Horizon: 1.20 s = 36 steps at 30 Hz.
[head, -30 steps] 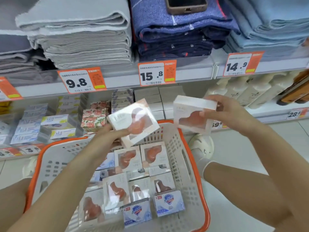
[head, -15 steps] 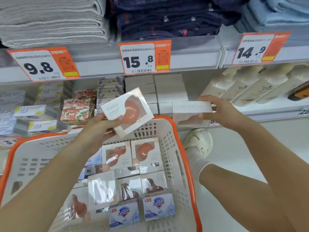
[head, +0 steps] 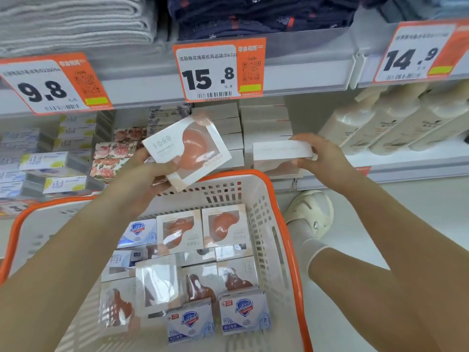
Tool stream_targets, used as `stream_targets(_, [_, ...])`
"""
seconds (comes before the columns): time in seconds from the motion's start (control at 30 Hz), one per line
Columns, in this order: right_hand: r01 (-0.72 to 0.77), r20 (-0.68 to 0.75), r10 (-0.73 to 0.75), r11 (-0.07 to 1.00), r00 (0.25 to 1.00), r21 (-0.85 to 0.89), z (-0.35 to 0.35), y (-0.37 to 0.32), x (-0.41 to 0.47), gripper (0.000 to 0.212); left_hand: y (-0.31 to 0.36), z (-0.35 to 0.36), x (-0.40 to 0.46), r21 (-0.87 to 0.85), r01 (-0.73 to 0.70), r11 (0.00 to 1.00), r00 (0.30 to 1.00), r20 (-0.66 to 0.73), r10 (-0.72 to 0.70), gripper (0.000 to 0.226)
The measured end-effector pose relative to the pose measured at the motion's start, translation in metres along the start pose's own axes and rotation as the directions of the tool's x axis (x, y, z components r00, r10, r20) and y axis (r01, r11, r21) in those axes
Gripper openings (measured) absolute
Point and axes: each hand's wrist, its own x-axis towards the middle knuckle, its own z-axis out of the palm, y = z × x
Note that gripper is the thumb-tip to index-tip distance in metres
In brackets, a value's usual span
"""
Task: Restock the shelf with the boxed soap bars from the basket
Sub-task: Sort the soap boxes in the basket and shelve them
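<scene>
My left hand [head: 142, 175] grips a white soap box with an orange soap window [head: 186, 151], tilted, above the far rim of the white basket with an orange rim [head: 269, 189]. My right hand [head: 321, 157] holds a second white soap box [head: 281, 149] edge-on at the front of the lower shelf [head: 406, 161], next to stacked white boxes [head: 264, 123]. Several more windowed soap boxes [head: 223, 228] and blue Safeguard boxes [head: 243, 311] lie in the basket.
Floral boxes [head: 116, 153] and yellow-white boxes [head: 50, 161] fill the shelf's left part; cream bottles [head: 396, 120] stand at right. Folded towels [head: 76, 24] lie on the shelf above, behind price tags 9.8, 15.8 [head: 218, 69], 14.9. A shoe [head: 309, 212] rests on the floor beside the basket.
My right hand has carried its box down and forward to the lower shelf front. My left hand has lifted its box slightly toward the shelf. The view has moved closer.
</scene>
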Motion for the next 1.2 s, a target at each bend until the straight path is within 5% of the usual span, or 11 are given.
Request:
stream_targets(0.5, [0.001,-0.086,-0.003,1.000,0.996,-0.018,0.036,0.005,0.025,0.051,-0.007,-0.006,0.001,-0.005,-0.028,1.000,0.998,0.055,0.028,0.058])
stream_targets(0.73, [0.043,-0.047,-0.070,0.905,0.996,-0.424,0.036,-0.008,0.012,0.058,-0.008,0.002,-0.003,-0.021,-0.062,0.998,0.998,0.005,0.062,0.049])
stream_targets(0.83, [0.131,-0.075,-0.139,0.986,0.987,-0.099,0.028,-0.051,0.007,0.058,-0.005,0.007,-0.002,0.050,-0.094,0.994,0.995,0.029,0.092,0.053])
stream_targets(0.93, [0.006,0.208,-0.085,0.936,0.975,0.352,0.025,-0.096,0.001,0.083,0.001,0.018,-0.004,0.199,-0.153,0.968,0.984,0.124,0.130,0.061])
stream_targets(1.0, [-0.028,0.260,-0.079,0.923,0.962,0.384,0.021,-0.105,0.000,0.073,0.007,0.026,-0.006,0.273,-0.177,0.946,0.969,0.215,0.120,0.055])
stream_targets(1.13, [-0.005,0.117,-0.043,0.924,0.992,0.382,0.001,-0.087,-0.006,0.052,0.020,0.027,0.003,0.262,-0.183,0.948,0.948,0.301,0.100,0.046])
stream_targets(1.2, [0.031,-0.004,-0.032,0.920,0.999,0.391,-0.008,-0.074,-0.009,0.047,0.020,0.027,0.020,0.572,-0.311,0.759,0.951,0.188,0.247,0.052])
